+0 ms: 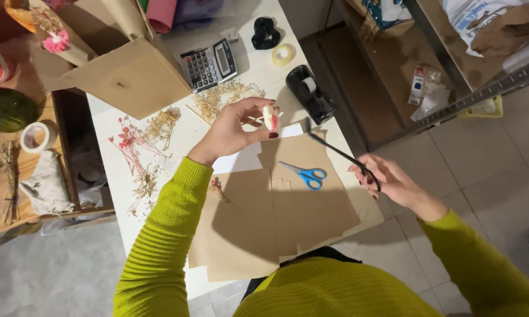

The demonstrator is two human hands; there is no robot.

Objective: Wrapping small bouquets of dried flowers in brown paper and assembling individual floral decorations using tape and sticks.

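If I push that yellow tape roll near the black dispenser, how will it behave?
The yellow tape roll lies flat on its side on the white table, so it would probably slide rather than roll. It looks small and hollow, so likely light. Tipped onto its edge, it could roll toward the black tape dispenser or the black scrunchie.

Both hands raised, left hand (232,132) pinching, right hand (388,179) gripping, arms bent.

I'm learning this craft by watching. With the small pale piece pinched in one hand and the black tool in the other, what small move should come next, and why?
Probably bring the black tool in the right hand across to the small pale piece pinched in the left hand. Its tip already points that way, but the two are apart above the brown paper.
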